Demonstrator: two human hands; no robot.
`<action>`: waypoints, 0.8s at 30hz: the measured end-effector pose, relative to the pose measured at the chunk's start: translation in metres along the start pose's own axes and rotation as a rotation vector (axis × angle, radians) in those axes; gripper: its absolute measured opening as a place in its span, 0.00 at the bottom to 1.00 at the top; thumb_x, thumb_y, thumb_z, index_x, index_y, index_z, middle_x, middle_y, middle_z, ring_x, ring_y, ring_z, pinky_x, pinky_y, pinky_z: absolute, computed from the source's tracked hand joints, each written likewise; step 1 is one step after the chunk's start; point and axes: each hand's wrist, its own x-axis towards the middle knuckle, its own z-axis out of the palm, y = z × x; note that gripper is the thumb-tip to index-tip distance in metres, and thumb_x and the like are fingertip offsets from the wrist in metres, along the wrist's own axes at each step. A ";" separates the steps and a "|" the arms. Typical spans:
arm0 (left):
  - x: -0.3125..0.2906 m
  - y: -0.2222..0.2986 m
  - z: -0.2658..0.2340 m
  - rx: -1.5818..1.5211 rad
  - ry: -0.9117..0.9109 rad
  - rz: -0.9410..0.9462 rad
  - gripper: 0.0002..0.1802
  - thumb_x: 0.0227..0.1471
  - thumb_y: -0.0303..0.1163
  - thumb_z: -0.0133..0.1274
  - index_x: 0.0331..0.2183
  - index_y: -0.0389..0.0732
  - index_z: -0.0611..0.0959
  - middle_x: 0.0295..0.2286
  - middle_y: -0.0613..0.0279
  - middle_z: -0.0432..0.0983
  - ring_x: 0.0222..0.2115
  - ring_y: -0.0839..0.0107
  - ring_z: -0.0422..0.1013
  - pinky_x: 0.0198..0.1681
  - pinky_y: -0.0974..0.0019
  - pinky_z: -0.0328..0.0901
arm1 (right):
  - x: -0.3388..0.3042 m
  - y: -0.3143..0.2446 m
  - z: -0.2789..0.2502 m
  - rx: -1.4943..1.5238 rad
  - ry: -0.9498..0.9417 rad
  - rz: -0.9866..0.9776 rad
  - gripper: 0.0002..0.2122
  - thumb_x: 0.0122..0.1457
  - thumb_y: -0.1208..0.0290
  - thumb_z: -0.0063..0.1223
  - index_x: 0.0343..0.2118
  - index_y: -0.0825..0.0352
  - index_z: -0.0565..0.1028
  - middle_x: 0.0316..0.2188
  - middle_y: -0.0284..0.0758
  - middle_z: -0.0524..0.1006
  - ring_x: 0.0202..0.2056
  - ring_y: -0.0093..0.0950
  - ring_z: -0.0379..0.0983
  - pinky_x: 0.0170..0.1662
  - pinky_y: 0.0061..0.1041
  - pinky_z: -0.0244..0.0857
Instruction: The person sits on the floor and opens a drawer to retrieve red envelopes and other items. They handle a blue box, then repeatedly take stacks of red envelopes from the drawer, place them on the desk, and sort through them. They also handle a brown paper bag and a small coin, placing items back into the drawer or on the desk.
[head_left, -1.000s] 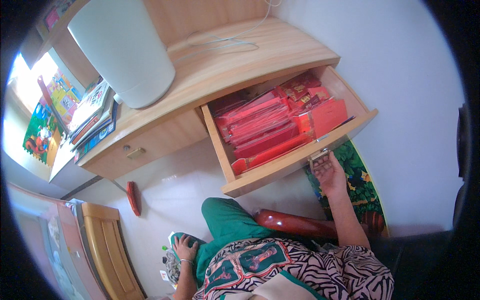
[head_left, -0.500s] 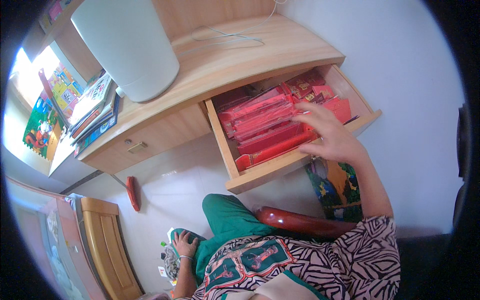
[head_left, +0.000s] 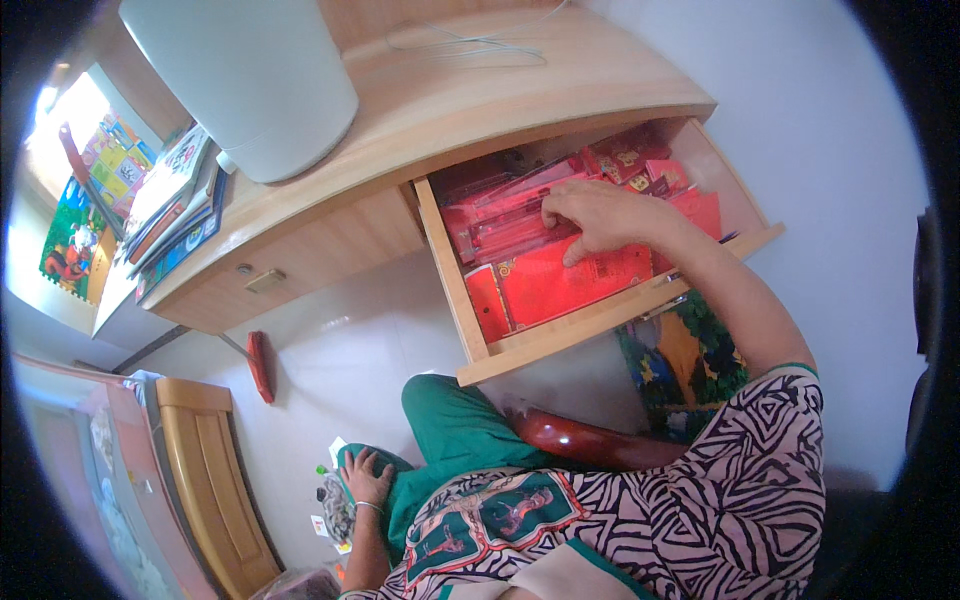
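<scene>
A pulled-out wooden drawer point(head_left: 600, 338) is filled with red envelopes point(head_left: 585, 285), some in clear plastic wrap. My right hand point(head_left: 605, 220) is over the drawer, its fingers bent down onto the wrapped packets point(head_left: 500, 230) and its thumb apart over a bright red envelope in front. I see nothing held between thumb and fingers, though the fingertips are partly hidden among the packets. My left hand point(head_left: 368, 478) lies on my green-trousered knee with its fingers spread, holding nothing.
A tall white cylindrical appliance point(head_left: 255, 90) stands on the wooden desk point(head_left: 420, 130), beside stacked books point(head_left: 180, 200). A thin white cable point(head_left: 480, 45) lies behind. Left of the open drawer is a closed one point(head_left: 300, 265). A wall point(head_left: 830, 190) bounds the right side.
My right hand has come down and left, onto the packets. Bright red envelopes now lie flatter at the drawer's front, where they leaned back before. My left hand stays on my knee.
</scene>
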 end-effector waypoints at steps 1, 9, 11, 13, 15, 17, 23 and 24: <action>0.000 0.001 -0.001 -0.002 -0.006 0.001 0.27 0.39 0.48 0.60 0.43 0.49 0.82 0.52 0.65 0.69 0.61 0.53 0.49 0.63 0.44 0.39 | 0.003 0.002 -0.003 -0.008 -0.048 0.016 0.26 0.39 0.59 0.69 0.38 0.69 0.72 0.39 0.43 0.74 0.44 0.41 0.69 0.47 0.36 0.63; 0.004 0.004 -0.003 -0.023 -0.020 -0.018 0.26 0.39 0.49 0.60 0.42 0.50 0.83 0.52 0.66 0.69 0.62 0.53 0.49 0.63 0.44 0.39 | 0.030 0.023 0.000 -0.014 0.219 -0.071 0.36 0.44 0.45 0.62 0.50 0.70 0.68 0.52 0.47 0.66 0.54 0.43 0.61 0.57 0.40 0.54; 0.005 0.005 -0.004 -0.020 -0.020 -0.005 0.26 0.39 0.48 0.61 0.42 0.50 0.83 0.52 0.66 0.69 0.61 0.54 0.50 0.63 0.44 0.40 | 0.034 0.025 0.012 -0.001 0.117 0.004 0.41 0.46 0.42 0.58 0.55 0.72 0.65 0.55 0.50 0.64 0.58 0.44 0.58 0.60 0.40 0.51; 0.008 0.007 -0.003 -0.016 -0.019 0.003 0.26 0.39 0.48 0.61 0.42 0.49 0.83 0.51 0.65 0.70 0.61 0.53 0.50 0.63 0.45 0.40 | 0.033 0.027 0.017 0.005 0.097 0.000 0.44 0.48 0.38 0.53 0.57 0.74 0.61 0.57 0.52 0.62 0.60 0.46 0.56 0.62 0.39 0.48; 0.008 0.009 -0.003 -0.024 -0.006 0.020 0.26 0.39 0.48 0.61 0.42 0.49 0.83 0.51 0.65 0.70 0.61 0.53 0.51 0.63 0.45 0.40 | 0.025 0.027 0.013 0.086 0.059 0.042 0.43 0.48 0.38 0.53 0.57 0.74 0.62 0.55 0.53 0.64 0.58 0.47 0.57 0.62 0.40 0.49; 0.008 0.009 -0.003 -0.021 -0.004 0.014 0.26 0.38 0.48 0.61 0.42 0.49 0.83 0.50 0.65 0.70 0.61 0.53 0.51 0.63 0.45 0.40 | 0.011 0.018 0.007 0.026 0.069 0.023 0.40 0.51 0.40 0.51 0.55 0.74 0.64 0.52 0.53 0.67 0.56 0.47 0.61 0.61 0.40 0.51; 0.011 0.008 -0.003 -0.040 -0.001 0.008 0.26 0.38 0.48 0.61 0.41 0.49 0.83 0.50 0.65 0.70 0.60 0.52 0.51 0.63 0.44 0.40 | -0.042 -0.021 0.002 0.180 0.069 -0.090 0.35 0.54 0.47 0.53 0.55 0.74 0.64 0.51 0.52 0.68 0.54 0.47 0.63 0.60 0.40 0.52; 0.012 0.009 -0.002 -0.030 -0.011 -0.009 0.26 0.38 0.47 0.61 0.41 0.49 0.83 0.51 0.65 0.70 0.60 0.52 0.51 0.63 0.44 0.40 | -0.048 -0.030 0.009 0.141 0.122 -0.053 0.34 0.55 0.51 0.53 0.57 0.72 0.62 0.53 0.51 0.67 0.56 0.46 0.61 0.62 0.42 0.48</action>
